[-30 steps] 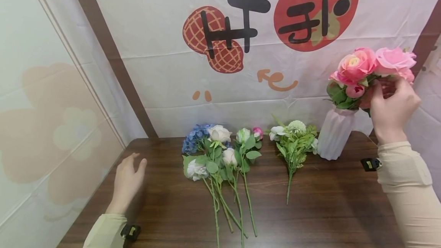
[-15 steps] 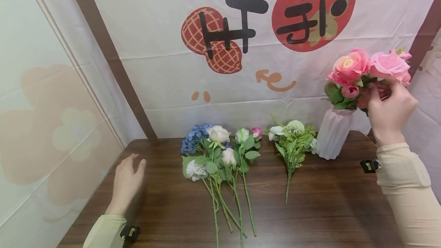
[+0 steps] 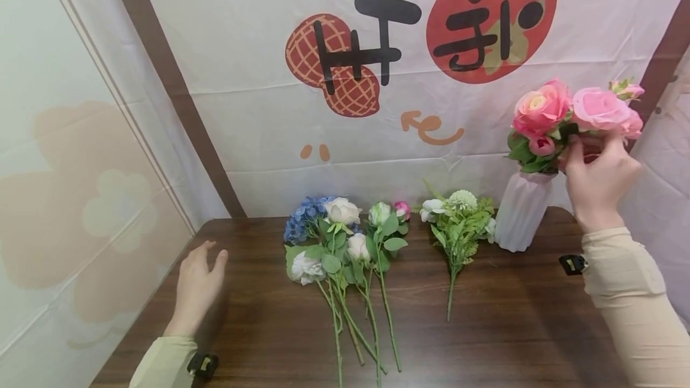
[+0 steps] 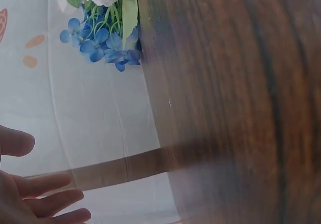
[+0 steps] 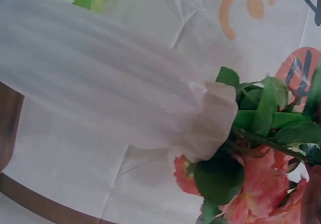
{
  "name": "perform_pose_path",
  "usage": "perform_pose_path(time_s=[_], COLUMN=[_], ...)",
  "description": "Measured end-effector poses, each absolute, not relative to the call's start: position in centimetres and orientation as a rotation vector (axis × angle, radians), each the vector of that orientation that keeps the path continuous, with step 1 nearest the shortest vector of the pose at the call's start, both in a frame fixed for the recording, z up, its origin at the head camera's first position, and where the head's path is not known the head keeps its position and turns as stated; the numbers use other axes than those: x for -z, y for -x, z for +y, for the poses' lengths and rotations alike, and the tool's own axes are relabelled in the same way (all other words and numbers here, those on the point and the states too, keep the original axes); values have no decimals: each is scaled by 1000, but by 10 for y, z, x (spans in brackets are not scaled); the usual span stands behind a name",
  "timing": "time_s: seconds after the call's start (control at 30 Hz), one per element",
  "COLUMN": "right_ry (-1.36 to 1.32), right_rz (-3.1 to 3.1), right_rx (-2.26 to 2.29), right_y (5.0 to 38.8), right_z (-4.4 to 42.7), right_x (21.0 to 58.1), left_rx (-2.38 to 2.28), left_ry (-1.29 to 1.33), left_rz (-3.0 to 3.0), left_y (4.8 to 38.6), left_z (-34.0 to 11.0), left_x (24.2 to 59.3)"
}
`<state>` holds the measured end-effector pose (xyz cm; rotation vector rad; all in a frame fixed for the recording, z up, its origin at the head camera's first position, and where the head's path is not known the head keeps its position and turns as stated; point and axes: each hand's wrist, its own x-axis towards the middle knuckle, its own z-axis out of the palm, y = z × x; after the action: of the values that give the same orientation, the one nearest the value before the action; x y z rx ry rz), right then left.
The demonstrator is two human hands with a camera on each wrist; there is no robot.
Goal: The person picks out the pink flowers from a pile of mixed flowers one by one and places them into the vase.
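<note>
At the right of the head view, my right hand (image 3: 601, 184) pinches the stem just below a pink rose (image 3: 599, 108). That rose leans over the mouth of a white fluted vase (image 3: 523, 213), next to a coral rose (image 3: 540, 108) with a small bud and green leaves. The right wrist view shows the vase (image 5: 110, 73) close up, with leaves and a coral flower (image 5: 261, 181) at its rim; the fingertips' grip is mostly hidden there. My left hand (image 3: 198, 286) hovers or rests by the table's left side, fingers loose and holding nothing.
On the brown wooden table (image 3: 259, 328), several loose stems lie mid-table, with white roses (image 3: 343, 211) and a blue hydrangea (image 3: 304, 218). A green and white bunch (image 3: 458, 232) lies beside the vase. A printed cloth (image 3: 242, 106) hangs behind.
My right hand has shifted slightly left and down, and the pink rose has moved left with it. A small bud behind that rose shows more clearly. The left hand stays put.
</note>
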<state>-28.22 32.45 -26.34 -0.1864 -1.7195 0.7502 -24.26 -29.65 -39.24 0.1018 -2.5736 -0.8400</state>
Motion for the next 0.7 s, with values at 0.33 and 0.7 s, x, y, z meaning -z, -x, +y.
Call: perform_pose_path(time_s=[0.33, 0.7], right_ry=[93, 104], right_rz=[-1715, -1670], right_rx=[-581, -711], right_y=[285, 290], right_z=[321, 325], right_x=[273, 271], left_rx=[840, 836], left_ry=[-105, -104], left_rz=[-2574, -2567], left_y=[243, 242], left_z=[-295, -295], left_x=[391, 391])
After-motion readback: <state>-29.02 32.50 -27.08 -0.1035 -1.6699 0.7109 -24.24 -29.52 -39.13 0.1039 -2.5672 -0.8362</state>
